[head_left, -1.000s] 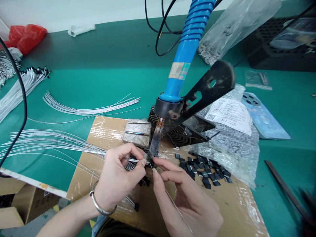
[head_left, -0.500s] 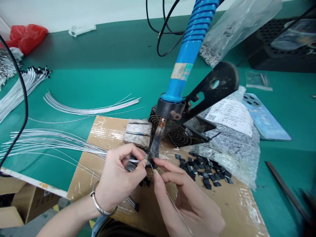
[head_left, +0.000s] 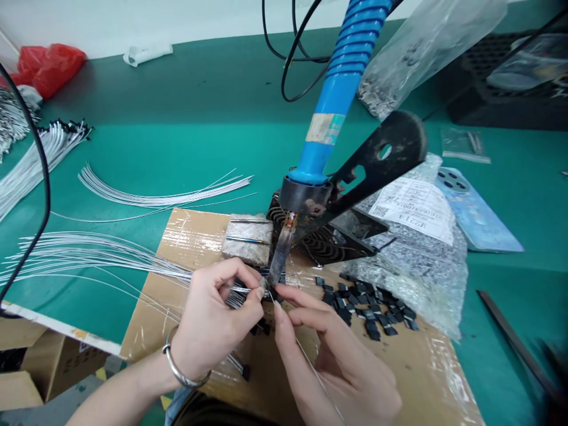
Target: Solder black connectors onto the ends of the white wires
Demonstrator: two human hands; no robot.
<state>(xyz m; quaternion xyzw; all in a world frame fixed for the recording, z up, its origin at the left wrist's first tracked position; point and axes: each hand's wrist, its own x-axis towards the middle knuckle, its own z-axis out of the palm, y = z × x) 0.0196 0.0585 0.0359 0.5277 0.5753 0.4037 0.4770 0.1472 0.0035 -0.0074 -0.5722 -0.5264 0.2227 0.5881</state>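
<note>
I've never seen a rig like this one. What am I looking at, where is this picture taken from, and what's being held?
This view comes from a camera worn on the person's head, looking down at their own hands. The blue-handled soldering iron sits in a black metal bracket, its tip pointing down between the hands; neither hand grips it. The left hand pinches thin silver wires close to the tip, and the right hand pinches a single wire. On the cardboard sheet lie small black parts, beside a bubble-wrap bag. The bench is green.
</note>
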